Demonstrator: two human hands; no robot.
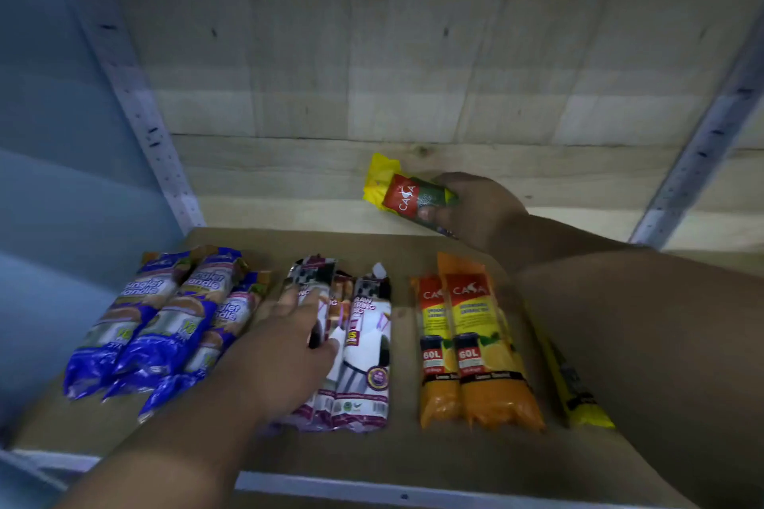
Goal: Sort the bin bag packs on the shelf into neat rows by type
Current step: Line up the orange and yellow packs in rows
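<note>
On the brown shelf board (413, 450) lie rows of bin bag packs. Three blue packs (157, 322) sit at the left. White and maroon drawstring packs (364, 351) fill the middle, and my left hand (289, 343) rests on the leftmost of them with its fingers spread. Two orange packs (475, 351) lie to the right, and a yellow pack (578, 393) shows partly under my right forearm. My right hand (475, 207) grips a yellow, red and green pack (401, 190), held up above the back of the shelf.
A pale wooden back wall (372, 54) closes the shelf behind. Perforated metal uprights stand at the left (144, 116) and the right (703, 149). A white metal strip (372, 488) runs along the shelf's front edge.
</note>
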